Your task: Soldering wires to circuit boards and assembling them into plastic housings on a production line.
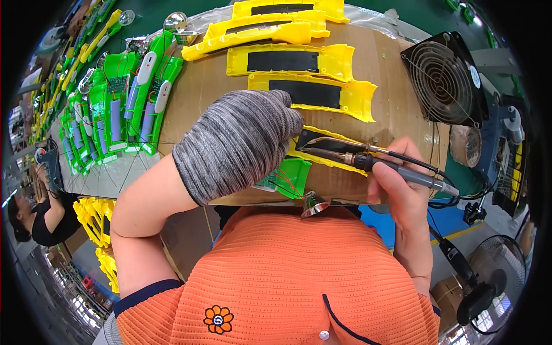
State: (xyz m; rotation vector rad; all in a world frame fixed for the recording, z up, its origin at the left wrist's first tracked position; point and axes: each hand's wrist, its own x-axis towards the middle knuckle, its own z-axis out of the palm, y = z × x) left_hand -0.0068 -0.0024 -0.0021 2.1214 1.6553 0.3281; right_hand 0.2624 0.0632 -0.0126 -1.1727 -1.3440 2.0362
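Driving this from my end through the head cam, so starting far left: green shells fanned out, several holding blue cells and loose wiring. Next is the left hand in a striped grey glove, fingers curled in. What they pinch, if anything, is hidden from me. Just below it, a green piece with red wires, lamp cup by the table edge. Behind, the yellow shells cradle black strips. The front shell lies between the hands, under the iron; can't swear the tip touches anything. The right hand pinches the handle pen-style. My two cents: light grip, steady wrist, heat the metal and not the plastic, and mind that glove near the tip.
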